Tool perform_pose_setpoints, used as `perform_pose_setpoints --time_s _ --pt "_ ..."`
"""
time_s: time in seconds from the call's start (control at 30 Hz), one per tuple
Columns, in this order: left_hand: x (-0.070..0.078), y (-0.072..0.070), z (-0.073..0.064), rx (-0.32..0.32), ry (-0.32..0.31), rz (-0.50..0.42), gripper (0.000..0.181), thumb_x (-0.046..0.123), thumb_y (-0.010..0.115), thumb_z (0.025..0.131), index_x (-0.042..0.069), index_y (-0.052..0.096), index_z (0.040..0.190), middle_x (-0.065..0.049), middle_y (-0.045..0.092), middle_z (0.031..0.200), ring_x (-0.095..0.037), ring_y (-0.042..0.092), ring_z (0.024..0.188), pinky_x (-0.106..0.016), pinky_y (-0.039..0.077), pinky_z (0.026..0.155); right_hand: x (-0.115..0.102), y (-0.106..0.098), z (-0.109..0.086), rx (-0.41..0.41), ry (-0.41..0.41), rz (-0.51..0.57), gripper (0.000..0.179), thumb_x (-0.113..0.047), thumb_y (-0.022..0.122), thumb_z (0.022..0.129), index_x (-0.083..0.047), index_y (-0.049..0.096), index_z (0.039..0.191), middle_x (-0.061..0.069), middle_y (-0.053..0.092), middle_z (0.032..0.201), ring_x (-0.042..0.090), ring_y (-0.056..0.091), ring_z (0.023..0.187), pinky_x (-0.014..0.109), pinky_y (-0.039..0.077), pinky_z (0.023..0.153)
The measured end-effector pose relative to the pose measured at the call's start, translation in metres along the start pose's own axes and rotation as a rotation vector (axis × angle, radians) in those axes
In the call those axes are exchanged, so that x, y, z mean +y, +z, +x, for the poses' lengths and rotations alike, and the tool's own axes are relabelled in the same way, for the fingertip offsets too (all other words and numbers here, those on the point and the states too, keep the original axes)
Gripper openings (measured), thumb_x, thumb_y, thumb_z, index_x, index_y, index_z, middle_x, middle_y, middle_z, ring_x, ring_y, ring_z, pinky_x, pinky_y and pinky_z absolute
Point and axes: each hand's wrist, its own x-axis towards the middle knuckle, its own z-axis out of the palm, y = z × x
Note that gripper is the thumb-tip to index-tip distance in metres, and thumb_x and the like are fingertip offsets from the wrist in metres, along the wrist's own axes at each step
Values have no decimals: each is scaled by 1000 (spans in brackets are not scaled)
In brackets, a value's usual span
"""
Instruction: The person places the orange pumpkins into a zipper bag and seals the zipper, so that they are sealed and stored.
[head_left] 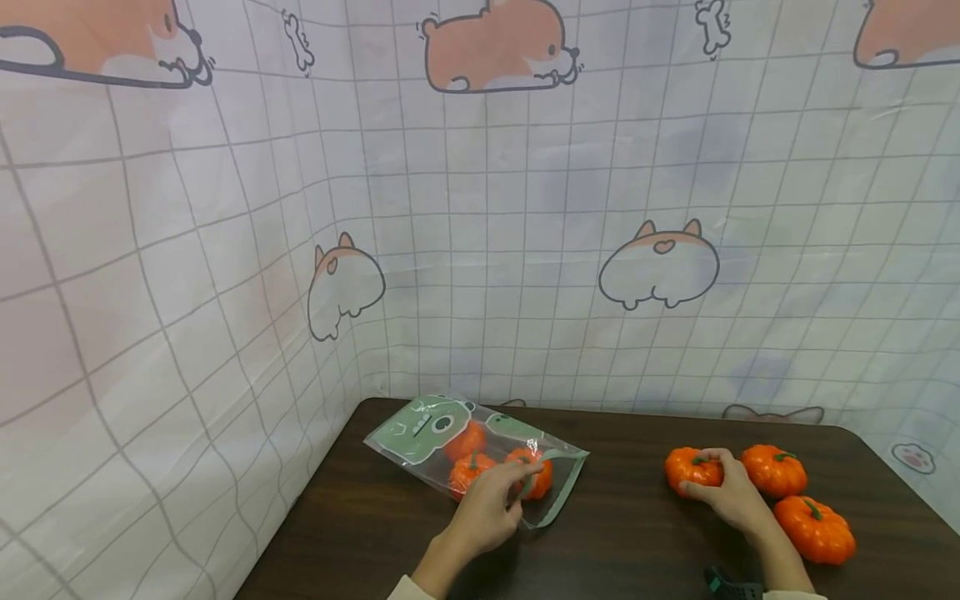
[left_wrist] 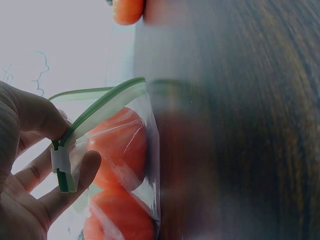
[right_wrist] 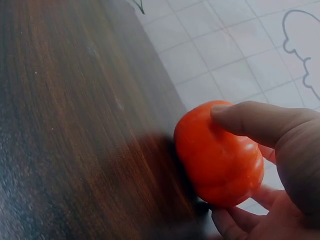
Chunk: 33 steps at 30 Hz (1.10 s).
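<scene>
A clear zip bag (head_left: 566,492) with a green cartoon animal print lies on the left of the table, its green-edged mouth towards the right. Several small orange pumpkins (head_left: 467,473) show through its plastic. My left hand (head_left: 487,508) pinches the bag's mouth, thumb and fingers beside the white slider (left_wrist: 60,159), and the green zip edges (left_wrist: 107,102) stand apart. Over on the right, my right hand (head_left: 731,493) grips another small pumpkin (head_left: 686,468), with the thumb on one side and fingers on the other. In the right wrist view this orange pumpkin (right_wrist: 217,155) is close over the table.
Two more pumpkins stand right of my right hand: one behind (head_left: 774,472) and one nearer (head_left: 814,531), beside my forearm. The dark wooden table (head_left: 615,533) meets a white grid-patterned curtain (head_left: 495,333) at its back and left. A dark strap (head_left: 731,585) lies near my right wrist.
</scene>
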Motion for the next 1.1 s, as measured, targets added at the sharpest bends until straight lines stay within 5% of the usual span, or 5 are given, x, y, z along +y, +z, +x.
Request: perform_pose_setpoints --time_s 0.27,1.1 --pt "-2 2 2 5 -1 5 67 -14 66 77 14 65 138 3 71 113 -5 48 78 -17 39 67 1 -2 2 -49 -23 -11 81 -33 75 91 4 28 145 40 23 149 57 38 131 62 43 101" --pt "-2 4 3 4 -10 17 66 -12 67 77 14 65 137 2 71 119 -4 49 80 -18 41 69 5 -3 6 -69 -75 12 78 -35 78 89 4 37 143 41 31 150 58 40 134 64 44 102"
